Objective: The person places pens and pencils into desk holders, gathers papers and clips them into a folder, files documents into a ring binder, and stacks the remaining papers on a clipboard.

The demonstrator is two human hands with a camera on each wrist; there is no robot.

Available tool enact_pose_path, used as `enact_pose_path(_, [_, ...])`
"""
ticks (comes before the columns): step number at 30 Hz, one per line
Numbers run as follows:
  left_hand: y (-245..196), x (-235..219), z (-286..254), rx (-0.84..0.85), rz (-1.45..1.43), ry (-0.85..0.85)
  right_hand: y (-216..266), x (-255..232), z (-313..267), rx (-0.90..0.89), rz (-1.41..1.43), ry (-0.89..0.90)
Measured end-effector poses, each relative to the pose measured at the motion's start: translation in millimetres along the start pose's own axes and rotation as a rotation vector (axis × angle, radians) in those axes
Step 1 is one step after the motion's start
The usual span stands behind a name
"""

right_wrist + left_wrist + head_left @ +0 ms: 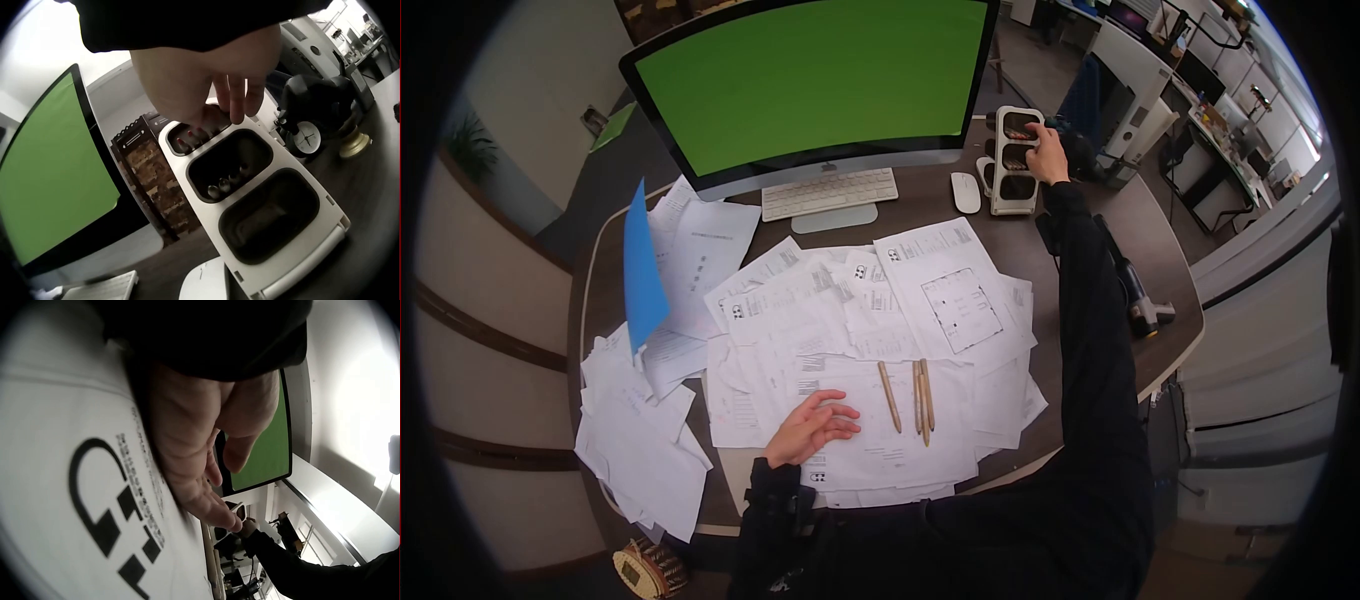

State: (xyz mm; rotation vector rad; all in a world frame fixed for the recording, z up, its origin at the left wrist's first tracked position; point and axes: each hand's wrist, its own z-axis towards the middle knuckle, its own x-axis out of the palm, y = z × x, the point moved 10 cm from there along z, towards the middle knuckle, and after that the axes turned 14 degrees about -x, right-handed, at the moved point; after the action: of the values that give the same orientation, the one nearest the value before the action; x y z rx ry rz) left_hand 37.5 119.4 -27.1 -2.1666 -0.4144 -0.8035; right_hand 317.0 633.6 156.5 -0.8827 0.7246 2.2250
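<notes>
My left hand rests side-down on printed papers, fingers loosely bent and holding nothing. Just right of it lie one wooden pencil and a close group of pencils. At the back right, my right hand reaches over a white organizer with three dark compartments. Its fingers hang at the far compartment, beside red-tipped items; no held item shows, though the thumb tip is partly hidden. Small rounded items sit in the middle compartment.
A green-screened monitor stands behind a keyboard and a mouse. A blue folder stands among papers at left. A dark handheld device lies right of my right arm. A small dial is beside the organizer.
</notes>
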Motion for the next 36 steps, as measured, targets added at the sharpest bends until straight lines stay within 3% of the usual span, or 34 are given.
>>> enact_pose_path(5, [-1, 0, -2, 0.005, 0.007, -0.011, 11, 11, 2, -0.004, 0.099, 0.061])
enact_pose_path(14, [-1, 0, 0, 0.024, 0.04, -0.01, 29, -8, -15, -0.017, 0.032, -0.115])
enact_pose_path(16, [0, 0, 0, 0.032, 0.042, -0.01, 47, -23, -26, 0.039, 0.16, -0.148])
enact_pose_path(18, [-2, -1, -1, 0.038, 0.023, -0.025, 83, -34, -44, -0.016, 0.317, -0.194])
enact_pose_path(20, [-3, 2, -2, 0.072, 0.042, -0.014, 135, -38, -80, -0.005, 0.498, -0.091])
enact_pose_path(22, [-4, 1, -2, 0.088, 0.037, -0.02, 197, -44, -134, -0.019, 0.377, 0.102])
enact_pose_path(24, [-4, 4, -3, 0.082, 0.04, -0.05, 254, -41, -197, 0.076, 0.361, 0.318])
enact_pose_path(28, [-13, 20, 1, 0.059, 0.346, -0.251, 293, -8, -299, 0.162, 0.235, 0.589])
enact_pose_path(30, [-20, 26, 5, 0.057, 0.536, -0.423, 320, -10, -307, 0.072, 0.222, 0.503])
enact_pose_path(31, [-21, 26, 15, 0.112, 0.557, -0.435, 336, -15, -307, -0.021, 0.208, 0.422])
enact_pose_path(32, [-20, 29, 23, 0.109, 0.561, -0.427, 341, -10, -312, -0.014, 0.202, 0.421])
enact_pose_path(34, [-31, 42, 32, 0.207, 0.887, -0.507, 351, 7, -318, -0.03, 0.255, 0.443])
enact_pose_path(36, [-30, 47, 32, 0.209, 0.933, -0.529, 357, 11, -320, -0.043, 0.3, 0.389])
